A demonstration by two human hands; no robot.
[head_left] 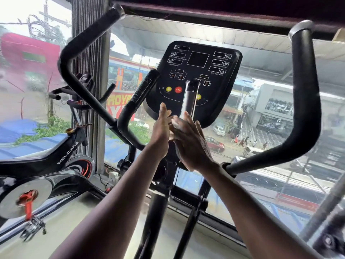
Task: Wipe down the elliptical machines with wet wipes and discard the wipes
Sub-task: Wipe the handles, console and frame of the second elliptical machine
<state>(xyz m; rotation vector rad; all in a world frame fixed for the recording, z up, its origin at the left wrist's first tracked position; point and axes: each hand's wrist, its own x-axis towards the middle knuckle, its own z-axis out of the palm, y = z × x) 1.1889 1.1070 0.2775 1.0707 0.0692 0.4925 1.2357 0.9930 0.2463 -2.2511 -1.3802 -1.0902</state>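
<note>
A: What is seen from the head camera?

B: An elliptical machine (164, 202) is seen straight ahead, set against a large window (261, 118); its black console (196, 71) is raised at the centre, marked with dark display boxes, two yellow buttons and a red button labelled STOP.

A: Where are the hands placed?

B: Both forearms are stretched forward and the hands are brought together just below the console; the left hand (161, 134) is held upright with its fingers straight and together; the right hand (192, 143) is laid against it, palm toward palm, with its fingers extended as well.

A: And the wipe?

B: A small white wet wipe (176, 121) is glimpsed between the two hands, pressed between the flat palms; only a pale edge is shown near the fingertips; no finger is curled round it.

A: What else of the machine is shown?

B: A silver grip bar (189, 101) is seen rising in front of the console just above the hands; a short foam-covered grip (141, 94) is angled up to its left; long black moving handlebars are curved up on either side, the left handlebar (82, 53) and the right handlebar (304, 90).

A: And around it?

B: A black spin bike (61, 159) lettered WELCARE is parked at the left, with a red pedal (28, 202); a street with shops and cars is seen through the glass.
</note>
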